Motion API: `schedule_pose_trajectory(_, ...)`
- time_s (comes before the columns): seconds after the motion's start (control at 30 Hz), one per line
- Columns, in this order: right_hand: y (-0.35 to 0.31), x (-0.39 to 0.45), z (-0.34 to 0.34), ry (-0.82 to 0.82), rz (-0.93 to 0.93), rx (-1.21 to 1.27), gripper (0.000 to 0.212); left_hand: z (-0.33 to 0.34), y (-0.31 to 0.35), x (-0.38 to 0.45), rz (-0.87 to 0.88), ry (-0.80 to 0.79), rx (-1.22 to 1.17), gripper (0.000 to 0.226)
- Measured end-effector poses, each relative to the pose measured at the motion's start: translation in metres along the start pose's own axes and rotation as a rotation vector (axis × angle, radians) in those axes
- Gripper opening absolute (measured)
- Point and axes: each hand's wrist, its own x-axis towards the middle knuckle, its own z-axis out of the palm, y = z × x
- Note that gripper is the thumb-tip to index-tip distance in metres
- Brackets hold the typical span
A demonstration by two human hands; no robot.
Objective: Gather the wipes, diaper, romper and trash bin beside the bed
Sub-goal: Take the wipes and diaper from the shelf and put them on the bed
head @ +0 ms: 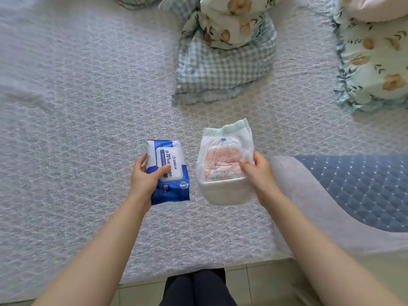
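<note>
The wipes (169, 171), a blue pack with a white flip lid, sit at the centre of the frame in the left hand (145, 176), thumb across the lid and fingers wrapped under the far edge, so the grip is closed firmly on the pack. Just to the right of it, the diaper (225, 162) hangs from the right hand (259, 173), pinched at its right edge between thumb and fingers, waistband toward the top of the frame. Both are held over the bed (77, 129), whose pale textured cover fills most of the view; whether either touches the cover is hard to tell. This looks like the first part of the gathering, with two of the four items in hand; no romper or trash bin is visible anywhere. The next move likely calls for setting both down side by side near the bed's near edge, then freeing the hands to fetch the rest. A checked pillow (220, 67) lies at upper centre and a floral pillow (373, 62) at upper right, both well apart from the hands. A grey blanket (309, 195) with a blue quilted pad (364, 184) crowds the lower right, limiting room there.
</note>
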Motion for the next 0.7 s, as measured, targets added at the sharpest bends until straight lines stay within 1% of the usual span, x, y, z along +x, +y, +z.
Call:
schedule_pose_trajectory(0.13, 0.02, 0.058, 0.021, -0.018, 0.049, -0.031, 0.021, 0.009, -0.008, 0.056, -0.028, -0.002, 0.001, 0.089)
schedule_pose_trajectory(0.23, 0.035, 0.097, 0.038, -0.035, 0.089, -0.03, 0.016, 0.014, -0.014, 0.096, -0.042, -0.003, 0.001, 0.092)
schedule_pose_trajectory(0.4, 0.061, 0.153, 0.062, -0.063, 0.158, -0.027, 0.023, 0.021, -0.021, 0.15, -0.045, -0.02, -0.029, 0.094)
schedule_pose_trajectory(0.47, 0.067, 0.17, 0.07, -0.079, 0.171, -0.009, 0.025, 0.023, -0.024, 0.167, -0.04, -0.038, -0.046, 0.093)
schedule_pose_trajectory(0.57, 0.074, 0.187, 0.079, -0.089, 0.179, -0.004, 0.021, 0.026, -0.027, 0.186, -0.041, -0.073, -0.064, 0.094)
schedule_pose_trajectory(0.7, 0.082, 0.199, 0.086, -0.07, 0.177, -0.128, 0.02, 0.028, -0.033, 0.2, -0.043, -0.09, -0.037, 0.094)
